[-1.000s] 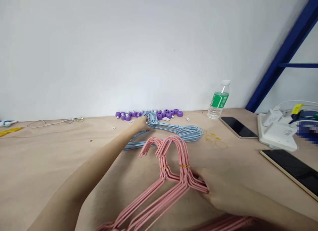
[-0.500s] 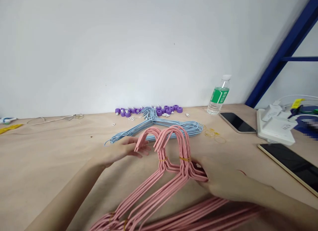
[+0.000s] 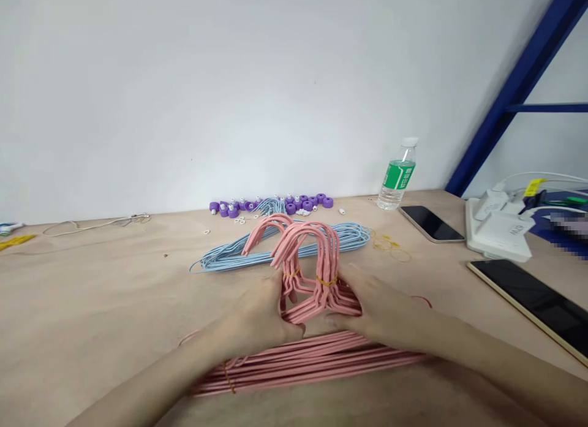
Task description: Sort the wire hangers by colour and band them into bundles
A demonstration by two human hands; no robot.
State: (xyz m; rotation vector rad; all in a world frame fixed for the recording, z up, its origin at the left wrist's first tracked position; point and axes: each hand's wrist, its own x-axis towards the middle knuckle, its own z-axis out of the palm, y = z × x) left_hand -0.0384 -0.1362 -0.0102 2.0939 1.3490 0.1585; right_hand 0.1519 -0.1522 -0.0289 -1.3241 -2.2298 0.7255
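Observation:
Two bundles of pink clothes hangers [image 3: 321, 355] stand on the table in front of me, hooks upward and curving to the left. Yellow rubber bands bind them below the hooks, and another band wraps the left end of the bars. My left hand [image 3: 260, 313] is closed around the left shoulders of the hangers, just under the hooks. On the opposite side my right hand [image 3: 374, 304] grips the right shoulders. Behind the hooks lies a bundle of blue hangers [image 3: 220, 258], flat on the table and partly hidden.
Purple caps [image 3: 233, 212] with small white parts lie along the wall. To the right are a water bottle [image 3: 397, 177], a dark phone [image 3: 432, 223], a white power strip [image 3: 498, 240] and a larger gold-edged phone [image 3: 537, 304]. Loose yellow bands [image 3: 390, 246] lie near the blue hangers.
My left hand has moved right and down from beside the hooks and has taken hold of the pink hangers' left shoulders. The hangers have come level, their left end no longer toward me.

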